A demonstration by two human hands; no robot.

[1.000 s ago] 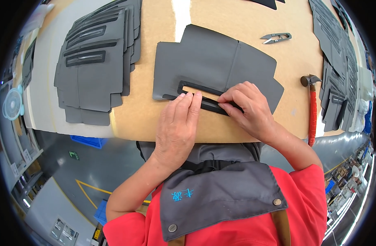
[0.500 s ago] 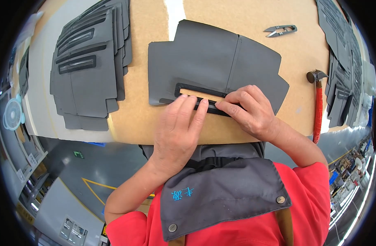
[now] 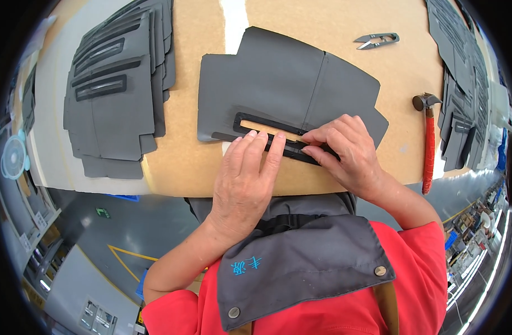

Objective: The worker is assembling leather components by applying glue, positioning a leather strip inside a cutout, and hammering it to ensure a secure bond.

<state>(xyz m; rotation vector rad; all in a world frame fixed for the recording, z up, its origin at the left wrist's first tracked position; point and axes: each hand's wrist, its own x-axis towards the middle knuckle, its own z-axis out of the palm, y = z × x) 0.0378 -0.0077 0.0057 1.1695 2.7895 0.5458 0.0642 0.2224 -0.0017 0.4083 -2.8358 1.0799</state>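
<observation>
A dark grey sheet panel point(image 3: 273, 72) lies on the table before me, creased by a line toward its right side. Near its lower edge is a long slot with a black border point(image 3: 267, 120), and the tan tabletop shows through it. My left hand point(image 3: 242, 181) rests its outstretched fingertips on the slot's lower border. At the slot's right end, the thumb and forefinger of my right hand point(image 3: 345, 153) pinch the black border. Its other fingers are curled above the panel. Part of the border is hidden beneath both hands.
Similar grey panels point(image 3: 108, 120) are stacked at the left, and another stack point(image 3: 460, 111) stands at the right edge. Thread snips point(image 3: 377, 40) lie at the upper right. A red-handled hammer point(image 3: 428, 139) lies near the right stack. The table's front edge is just below my hands.
My right thumb and forefinger have shifted slightly right along the slot border, toward its end. My left hand stays at nearly the same place, fingers flat. The whole view has shifted a little.
</observation>
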